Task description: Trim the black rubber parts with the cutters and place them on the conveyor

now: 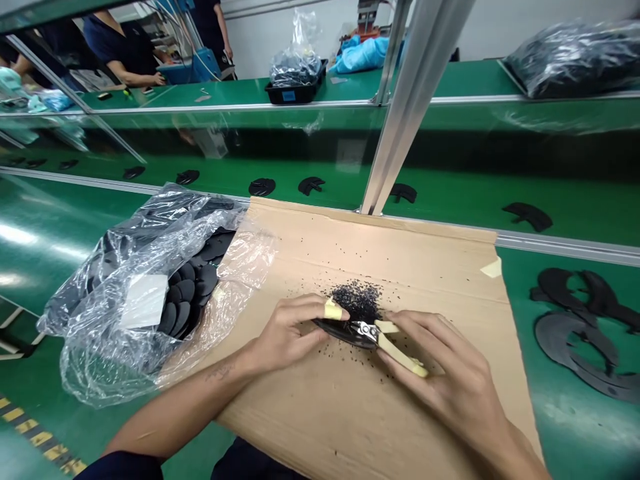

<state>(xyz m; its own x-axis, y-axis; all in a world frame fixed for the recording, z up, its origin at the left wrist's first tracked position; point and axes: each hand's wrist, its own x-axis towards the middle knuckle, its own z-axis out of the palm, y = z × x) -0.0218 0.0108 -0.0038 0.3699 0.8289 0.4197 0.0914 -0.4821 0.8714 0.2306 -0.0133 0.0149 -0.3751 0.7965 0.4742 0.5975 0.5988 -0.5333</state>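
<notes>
Right now the curved black piece (340,331) sits low over the cardboard, gripped in the left hand (285,333), its fingers curled closely over the top, with a yellow tape wrap (334,309) on one finger, probably as padding. The right hand (450,373) is closed around the yellow-sleeved handles of the side cutters (400,353), and the steel jaws sit right at the edge of the black piece, so both hands work close together for control. Just beyond, a heap of black crumbs (356,301) lies on the cardboard sheet (425,280), which seems put there to catch the bits, and stray specks dot it all around. A strip of masking tape (493,269) fixes its corner to the green conveyor bench (45,260). To the left, a clear plastic bag (100,300) spills black discs (183,313) within easy reach. To the right, larger black cut shapes (570,327) lie overlapping on the bench. Further along, a co-worker (120,47) stands at the far bench.
</notes>
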